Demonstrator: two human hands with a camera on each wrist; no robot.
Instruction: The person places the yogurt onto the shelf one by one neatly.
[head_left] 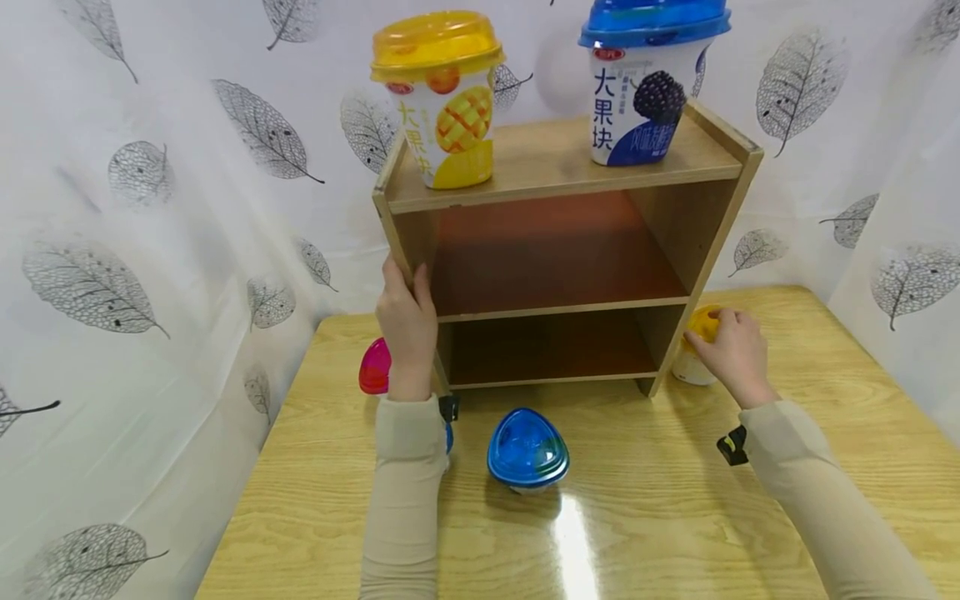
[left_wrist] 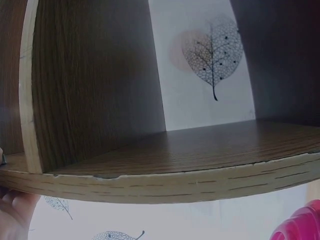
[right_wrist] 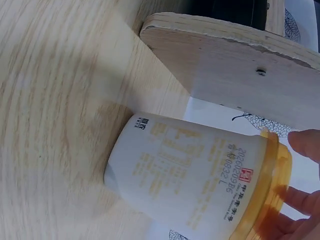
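Observation:
My left hand (head_left: 407, 329) grips the left side panel of a small wooden shelf (head_left: 562, 304), thumb in front and fingers round the outer edge. To the right of the shelf, my right hand (head_left: 733, 348) holds a yogurt cup (head_left: 692, 368) by its yellow lid (right_wrist: 272, 185). In the right wrist view the white cup (right_wrist: 185, 170) stands upright on the table beside the shelf's side panel, thumb and fingers on opposite sides of the lid. A yellow-lidded mango yogurt cup (head_left: 467, 125) and a blue-lidded blackberry one (head_left: 637, 104) stand on the shelf top.
A blue-lidded cup (head_left: 528, 450) stands on the wooden table (head_left: 300, 500) before the shelf. Another blue thing (head_left: 448, 437) is mostly hidden behind the left sleeve. A pink lid (head_left: 373, 367) shows left of the shelf. Leaf-patterned white cloth (head_left: 225, 208) hangs behind.

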